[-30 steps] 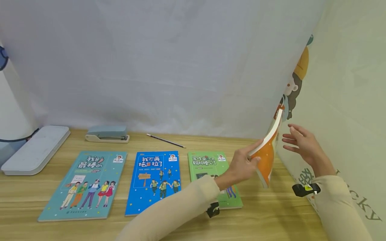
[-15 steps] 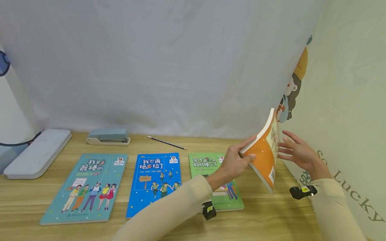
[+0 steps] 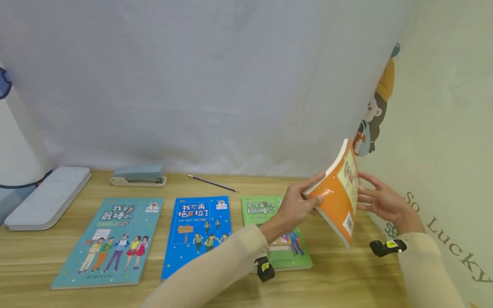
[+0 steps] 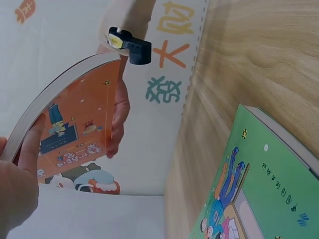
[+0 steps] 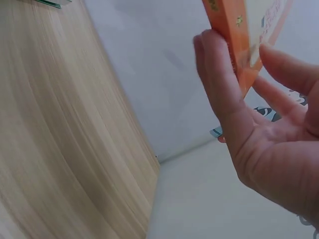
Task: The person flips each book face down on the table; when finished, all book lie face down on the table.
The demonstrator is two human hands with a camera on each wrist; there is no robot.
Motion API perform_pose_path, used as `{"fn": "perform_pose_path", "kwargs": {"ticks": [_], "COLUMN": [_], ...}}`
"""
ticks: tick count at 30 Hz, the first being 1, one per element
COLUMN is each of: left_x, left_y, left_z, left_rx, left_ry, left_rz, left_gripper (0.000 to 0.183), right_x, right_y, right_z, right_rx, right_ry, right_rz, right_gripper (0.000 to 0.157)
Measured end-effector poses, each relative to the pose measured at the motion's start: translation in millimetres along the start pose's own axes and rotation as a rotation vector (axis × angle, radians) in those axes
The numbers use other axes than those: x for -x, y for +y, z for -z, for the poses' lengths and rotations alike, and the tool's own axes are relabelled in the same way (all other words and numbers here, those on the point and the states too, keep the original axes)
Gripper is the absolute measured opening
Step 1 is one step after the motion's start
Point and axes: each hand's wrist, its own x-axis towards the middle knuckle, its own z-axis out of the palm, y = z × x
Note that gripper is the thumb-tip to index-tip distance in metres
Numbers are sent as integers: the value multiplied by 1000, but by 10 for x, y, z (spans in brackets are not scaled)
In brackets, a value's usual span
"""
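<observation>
My left hand (image 3: 294, 209) grips an orange paperback book (image 3: 333, 192) by its page edge, thumb on the back cover and fingers on the other side. The book is held up off the table, bowed, with its barcode corner low. In the left wrist view, a finger (image 4: 32, 144) lies along the picture cover. My right hand (image 3: 385, 203) is at the spine side, fingers fairly straight. In the right wrist view its fingers (image 5: 219, 74) run along the orange spine (image 5: 232, 30), and the thumb overlaps the cover. Below the left forearm lies a green book (image 3: 290, 256), partly hidden.
A blue book (image 3: 185, 248) and a teal book (image 3: 104, 244) lie face up further left on the wooden table (image 3: 346, 282). Behind them are a pencil (image 3: 213, 183), a stapler (image 3: 138, 176) and a flat white case (image 3: 48, 199). A printed curtain (image 3: 443, 171) hangs close on the right.
The orange book has swung slightly left and turned, so more of its back cover shows. The right hand, apart from the book a second ago, has come in to its spine.
</observation>
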Motion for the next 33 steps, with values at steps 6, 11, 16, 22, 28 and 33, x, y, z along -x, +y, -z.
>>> {"fn": "perform_pose_path", "kwargs": {"ticks": [6, 11, 16, 22, 28, 33], "left_x": [1, 17, 28, 38, 46, 0], "left_y": [5, 10, 13, -23, 10, 83], "left_z": [9, 14, 9, -10, -19, 34], "left_rx": [-21, -52, -64, -106, -227, -288], "left_ry": [-31, -46, -56, -33, -45, -81], "left_rz": [5, 36, 47, 46, 49, 119], "left_gripper": [58, 60, 62, 61, 73, 82], "right_x": [45, 86, 118, 150, 185, 188], "right_y": [57, 74, 68, 87, 95, 62], "right_z": [39, 39, 35, 65, 89, 91], "right_rx": [-53, -67, -58, 2, 64, 121], "right_ry": [-46, -15, 22, 60, 112, 128], "right_rz": [26, 25, 32, 49, 51, 45], "right_gripper": [50, 51, 52, 54, 54, 53]}}
